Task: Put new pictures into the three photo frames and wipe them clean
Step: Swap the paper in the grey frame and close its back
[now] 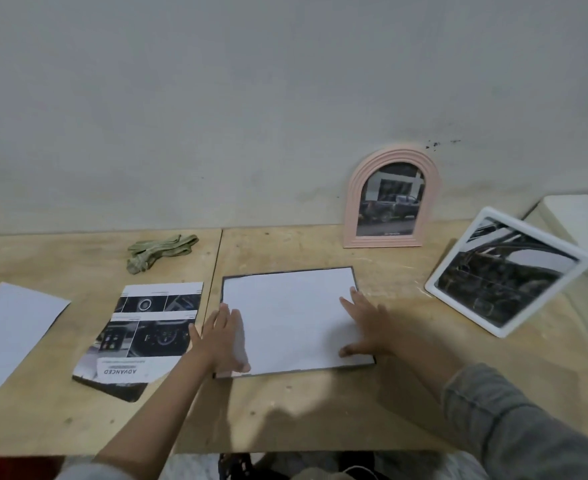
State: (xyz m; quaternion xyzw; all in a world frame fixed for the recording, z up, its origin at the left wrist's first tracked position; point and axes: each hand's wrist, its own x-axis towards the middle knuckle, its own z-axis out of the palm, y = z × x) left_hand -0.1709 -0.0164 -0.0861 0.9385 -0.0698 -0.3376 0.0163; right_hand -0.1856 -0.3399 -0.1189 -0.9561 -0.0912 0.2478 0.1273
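Nearest the table's front edge, a white sheet is seen lying face down inside a thin dark frame flat on the plywood table. The left hand is laid flat along the sheet's left edge, fingers straight, nothing gripped. The right hand is spread over the sheet's right side, fingers extended and pressing down, thumb near the lower right corner, nothing clasped either; a grey sleeve is seen behind it. Just left of the frame, a printed page with car-interior photos and the word ADVANCED is lying over a dark backing. Further left, another white sheet is cut off by the picture's edge. Off to the right, a white rectangular frame is propped at a tilt, a dark car picture showing in it. Beyond the page, a crumpled green cloth is resting near the wall. Farthest back, a pink arched frame is stood upright against the wall, a picture of a dark truck held in it.
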